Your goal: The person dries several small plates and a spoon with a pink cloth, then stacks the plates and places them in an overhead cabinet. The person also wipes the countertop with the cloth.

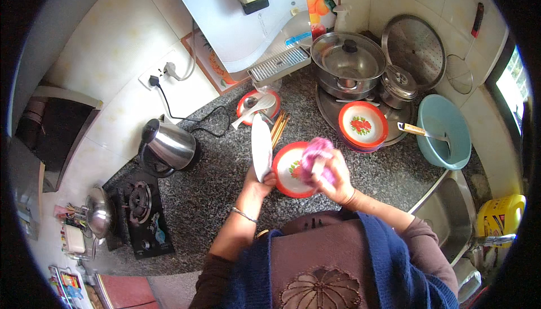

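My left hand grips the lower rim of a white plate, which stands on edge so that only a narrow side of it shows. In my right hand is a bunched pink cloth, slightly blurred. Under the cloth, a red-rimmed plate with a flower print lies on the granite counter. Several similar plates form a stack farther right. Beyond my left hand, a small red-rimmed dish carries a white rice paddle and a metal spoon. Wooden chopsticks lie beside it.
An electric kettle with its cord and a gas stove are on the left. A lidded steel pot stands at the back near a steamer plate. On the right are a blue basin holding a spatula, and a sink.
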Available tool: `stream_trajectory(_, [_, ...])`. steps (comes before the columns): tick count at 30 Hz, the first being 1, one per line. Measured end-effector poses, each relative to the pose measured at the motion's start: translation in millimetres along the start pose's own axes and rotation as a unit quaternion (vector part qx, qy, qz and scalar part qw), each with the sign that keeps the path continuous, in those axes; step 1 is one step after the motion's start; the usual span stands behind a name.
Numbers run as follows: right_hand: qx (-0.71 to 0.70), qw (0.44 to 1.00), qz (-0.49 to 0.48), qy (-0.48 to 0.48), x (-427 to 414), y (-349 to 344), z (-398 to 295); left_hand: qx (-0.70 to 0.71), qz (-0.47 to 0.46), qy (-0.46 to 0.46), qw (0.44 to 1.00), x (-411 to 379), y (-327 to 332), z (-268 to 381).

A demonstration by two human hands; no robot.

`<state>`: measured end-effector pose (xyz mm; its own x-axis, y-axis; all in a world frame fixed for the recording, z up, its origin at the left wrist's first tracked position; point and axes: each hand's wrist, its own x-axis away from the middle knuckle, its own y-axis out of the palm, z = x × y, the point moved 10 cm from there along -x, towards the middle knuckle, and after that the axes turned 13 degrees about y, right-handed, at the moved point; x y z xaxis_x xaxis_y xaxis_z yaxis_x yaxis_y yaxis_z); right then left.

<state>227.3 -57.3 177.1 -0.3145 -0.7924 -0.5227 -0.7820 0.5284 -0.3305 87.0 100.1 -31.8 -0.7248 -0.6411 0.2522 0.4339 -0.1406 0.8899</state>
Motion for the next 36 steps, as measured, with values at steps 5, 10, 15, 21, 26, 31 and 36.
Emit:
stream_trajectory(5, [0.096,0.961,-0.159,-0.203,16.7,64.0,-51.6,-0.455,-0.191,0.253,0.832,51.2,108.7,-6.6])
stream_trajectory(10, [0.109,0.96,-0.042,-0.253,-0.2,52.7,-68.9,-0.585,-0.178,0.189,0.768,77.6,94.0,-8.7])
stream_trajectory(15, [0.06,0.987,0.043,-0.141,-34.5,20.0,-65.0,-0.465,-0.147,0.248,0.837,31.8,135.2,1.2])
stream_trajectory(21, [-0.406,0.855,-0.023,0.32,-71.0,36.1,53.0,-0.488,-0.075,0.242,0.835,40.7,155.1,8.1])
stream_trajectory(26, [-0.671,0.592,-0.03,0.446,-30.5,92.0,89.0,-0.552,-0.002,0.243,0.798,23.0,139.3,15.6])
stream_trajectory(31, [-0.71,0.538,-0.057,0.451,-16.5,111.1,75.0,-0.648,0.074,0.302,0.695,15.6,140.6,35.1])
stream_trajectory(36, [-0.703,0.456,-0.082,0.54,29.2,149.1,97.3,-0.713,0.109,0.331,0.609,-2.1,137.7,63.5])
